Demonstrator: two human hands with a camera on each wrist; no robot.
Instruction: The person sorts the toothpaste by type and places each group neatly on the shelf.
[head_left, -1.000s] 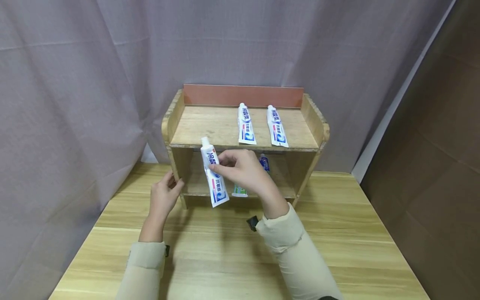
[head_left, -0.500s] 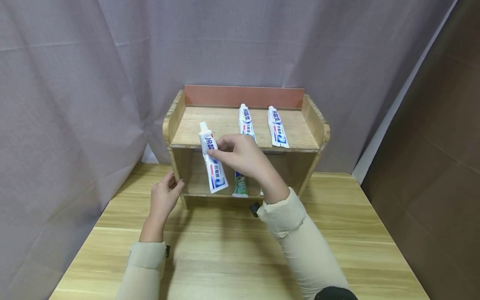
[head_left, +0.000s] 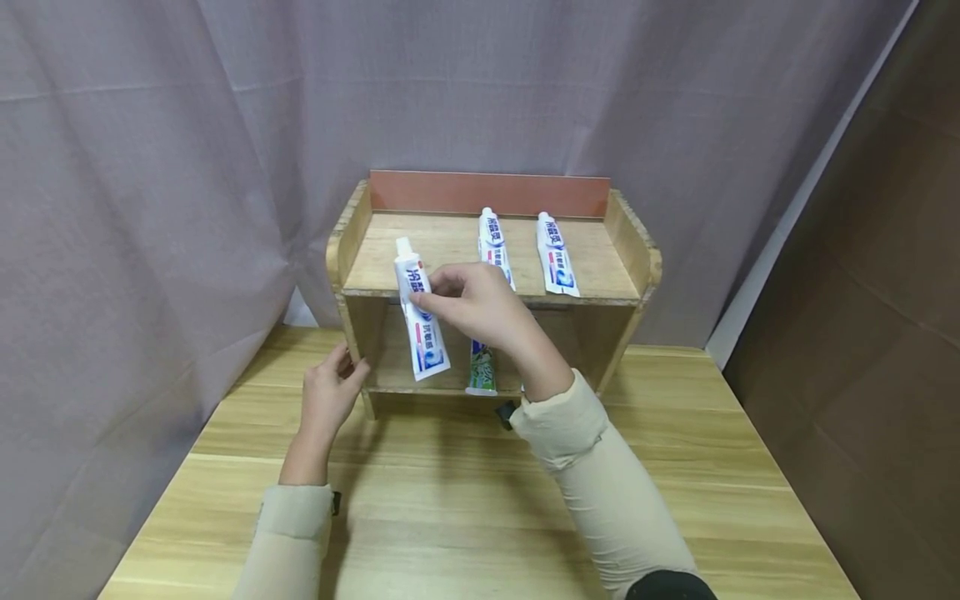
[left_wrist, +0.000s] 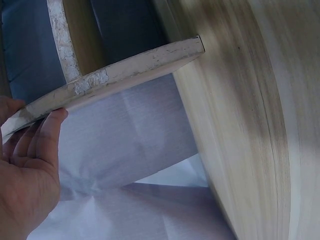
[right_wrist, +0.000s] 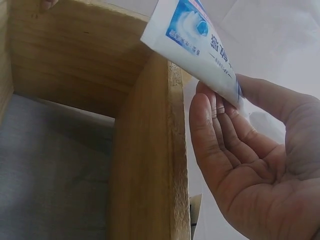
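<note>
My right hand (head_left: 480,304) pinches a white and blue toothpaste tube (head_left: 422,321) between thumb and fingers. The tube tilts, cap up, in front of the upper board's left part; the right wrist view shows its flat end (right_wrist: 185,30) above a board edge. With thumb and fingers on either side, my left hand (left_wrist: 32,170) grips the left side panel (left_wrist: 140,65) of a small wooden shelf (head_left: 645,250). Two similar tubes lie on the top level: a middle tube (head_left: 492,233), partly behind my right hand, and a right tube (head_left: 557,258).
A green toothpaste tube (head_left: 482,371) lies on the lower level, its upper part hidden by my right hand. The shelf stands on a wooden table (head_left: 435,517). Behind hangs a grey curtain (head_left: 480,92); a brown panel (head_left: 870,275) rises at the right.
My right hand has lifted the held tube from in front of the lower level to the upper board, then shifted slightly left. The left hand stays on the side panel.
</note>
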